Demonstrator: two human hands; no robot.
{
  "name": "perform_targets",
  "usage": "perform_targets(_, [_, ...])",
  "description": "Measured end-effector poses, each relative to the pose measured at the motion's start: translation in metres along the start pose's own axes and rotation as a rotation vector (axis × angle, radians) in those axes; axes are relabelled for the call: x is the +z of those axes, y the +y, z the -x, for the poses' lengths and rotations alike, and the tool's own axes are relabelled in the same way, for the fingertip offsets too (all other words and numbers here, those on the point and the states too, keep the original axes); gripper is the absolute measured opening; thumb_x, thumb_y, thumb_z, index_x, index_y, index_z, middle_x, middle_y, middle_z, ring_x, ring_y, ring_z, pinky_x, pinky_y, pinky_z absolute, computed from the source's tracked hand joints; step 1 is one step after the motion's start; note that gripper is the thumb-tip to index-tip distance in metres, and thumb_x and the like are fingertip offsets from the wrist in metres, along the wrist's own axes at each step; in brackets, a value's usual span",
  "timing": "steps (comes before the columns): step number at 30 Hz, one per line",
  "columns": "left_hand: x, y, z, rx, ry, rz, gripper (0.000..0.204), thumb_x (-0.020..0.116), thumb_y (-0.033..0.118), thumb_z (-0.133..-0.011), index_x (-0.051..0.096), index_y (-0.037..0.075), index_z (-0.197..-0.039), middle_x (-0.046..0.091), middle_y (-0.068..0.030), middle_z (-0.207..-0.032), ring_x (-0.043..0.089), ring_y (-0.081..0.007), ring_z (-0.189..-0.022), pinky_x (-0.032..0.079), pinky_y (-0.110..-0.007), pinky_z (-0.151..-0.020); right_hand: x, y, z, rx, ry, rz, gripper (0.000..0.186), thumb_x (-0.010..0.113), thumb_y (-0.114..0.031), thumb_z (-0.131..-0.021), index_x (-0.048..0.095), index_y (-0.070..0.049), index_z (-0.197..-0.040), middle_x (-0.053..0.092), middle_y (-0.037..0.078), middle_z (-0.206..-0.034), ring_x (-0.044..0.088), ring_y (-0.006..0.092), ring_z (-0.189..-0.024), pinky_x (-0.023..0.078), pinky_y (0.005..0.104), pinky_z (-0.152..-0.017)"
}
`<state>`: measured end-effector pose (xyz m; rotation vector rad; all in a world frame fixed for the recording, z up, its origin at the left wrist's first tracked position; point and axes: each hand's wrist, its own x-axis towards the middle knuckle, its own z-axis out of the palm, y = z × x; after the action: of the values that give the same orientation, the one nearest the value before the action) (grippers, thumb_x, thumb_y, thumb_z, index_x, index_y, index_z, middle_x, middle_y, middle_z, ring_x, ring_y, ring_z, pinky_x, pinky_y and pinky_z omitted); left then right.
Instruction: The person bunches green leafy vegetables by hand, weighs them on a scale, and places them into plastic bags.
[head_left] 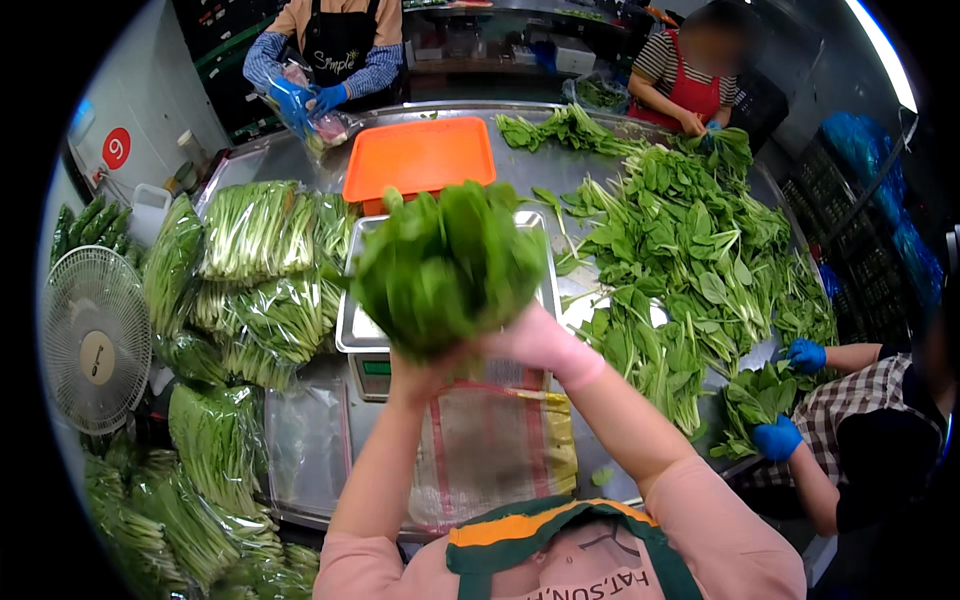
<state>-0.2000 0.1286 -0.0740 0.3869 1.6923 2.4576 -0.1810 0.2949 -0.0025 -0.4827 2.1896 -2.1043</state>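
Note:
A big bunch of leafy greens point(445, 265) is held up in front of me, its leaves blurred by motion. My left hand point(435, 362) and my right hand point(525, 342), which wears a pale pink glove, close round its lower part from both sides. Most of my left fingers are hidden by the leaves. Beneath the bunch, a metal tray point(353, 325) rests on a weighing scale point(374, 368) with a small green display. An orange tray point(420, 155) lies just beyond it.
Loose greens point(690, 240) are heaped on the right side of the metal table. Bagged greens point(255, 235) are stacked at left beside a fan point(97, 340). Flat plastic bags point(308, 440) and a woven sack point(490, 450) lie near me. Co-workers stand at the far side and right.

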Motion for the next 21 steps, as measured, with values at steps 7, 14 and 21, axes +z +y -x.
perform_targets(7, [-0.015,-0.056,0.127,-0.357,-0.123,-0.055,0.06,0.07,0.014,-0.079,0.04,0.003,-0.129,0.054,-0.0094,-0.12,0.05,-0.0225,-0.109,0.044,-0.036,-0.093,0.044,0.114,0.141,0.179,-0.057,0.463,0.04,0.065,-0.012,-0.077,0.056,-0.003,-0.115,0.061,0.015,-0.106,0.06,0.0289,-0.094,0.047,0.0381,-0.087])
perform_targets(14, [-0.025,-0.07,0.151,-0.499,-0.144,-0.113,0.065,0.069,0.016,-0.079,0.035,0.005,-0.133,0.051,-0.0096,-0.124,0.042,-0.0233,-0.119,0.04,-0.037,-0.098,0.063,0.125,0.157,0.245,-0.114,0.574,0.038,0.064,-0.013,-0.078,0.057,-0.004,-0.114,0.061,0.015,-0.106,0.06,0.029,-0.093,0.047,0.0384,-0.086])
perform_targets(21, [-0.038,0.02,0.137,-0.334,-0.272,-0.373,0.07,0.069,0.018,-0.075,0.033,0.005,-0.134,0.048,-0.0137,-0.128,0.037,-0.0279,-0.127,0.032,-0.041,-0.104,0.086,0.128,0.134,0.21,-0.122,0.636,0.036,0.064,-0.014,-0.079,0.057,-0.004,-0.113,0.061,0.016,-0.106,0.061,0.0291,-0.093,0.048,0.0386,-0.085])
